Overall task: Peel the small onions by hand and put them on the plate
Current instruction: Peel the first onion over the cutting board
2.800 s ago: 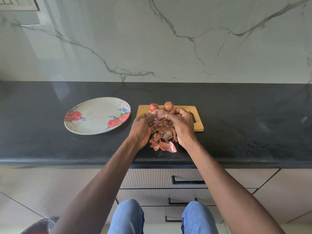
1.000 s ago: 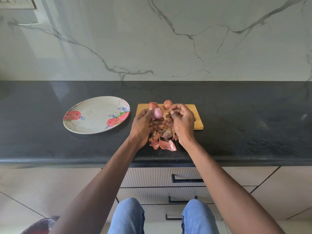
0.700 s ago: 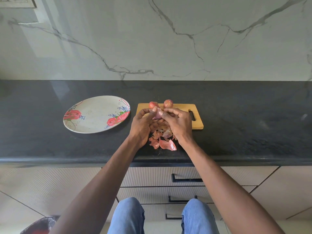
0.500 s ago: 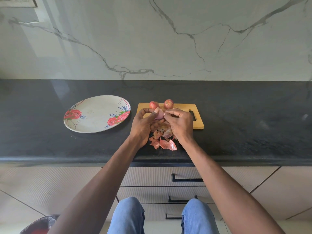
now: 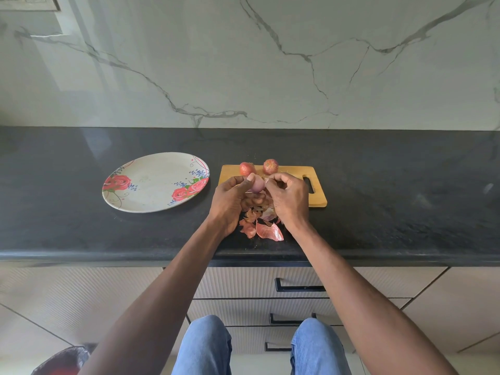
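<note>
Nearest to us are our knees (image 5: 203, 347) in blue jeans, and behind them the drawers (image 5: 270, 288) with dark handles under the tabletop (image 5: 405, 212). Our two forearms reach up over the front edge of the tabletop.

Just past that front edge, near its middle, lies a heap of pink peels (image 5: 266, 228), between our wrists and partly under our hands.

Above the peels, our left hand (image 5: 230, 201) holds a peeled onion (image 5: 256, 184): the grip is closed round it, thumb on top and fingers curled beneath, so only its pale pink upper side shows. Our right hand (image 5: 288, 197) is just beside it, with fingers curled and the thumb and forefinger pinched together at the onion's right side. Whether that grip has hold of a shred of skin or only touches the onion, we cannot tell.

Under and behind our hands lies a wooden board (image 5: 316, 196), its handle slot to the right. At the board's far edge sit two unpeeled onions (image 5: 246, 168), side by side and a little apart.

To the left of the board, well clear of it, rests the plate (image 5: 151, 182) with rose prints. Beyond the tabletop's back edge rises a marble wall (image 5: 270, 63).
</note>
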